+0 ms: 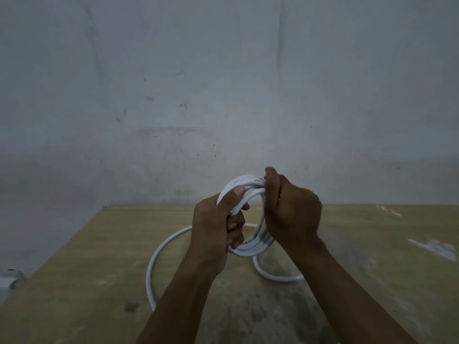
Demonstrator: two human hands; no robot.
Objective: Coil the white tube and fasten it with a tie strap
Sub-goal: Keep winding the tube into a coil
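Observation:
The white tube (250, 247) is partly wound into a small coil of several loops, held upright above the wooden table (99, 256). My left hand (213, 227) grips the coil's left side, thumb lying over the top strands. My right hand (290, 209) is closed around the coil's upper right side. The rest of the tube lies loose on the table: one wide arc sweeps out to the left of my left forearm and a shorter bend runs under my right wrist. No tie strap is visible.
A bare grey wall (223, 95) rises just behind the table's far edge. The table's left edge runs diagonally toward the near left. A small grey object (12, 279) sits beyond that edge. Pale scuffs (434, 247) mark the tabletop at the right.

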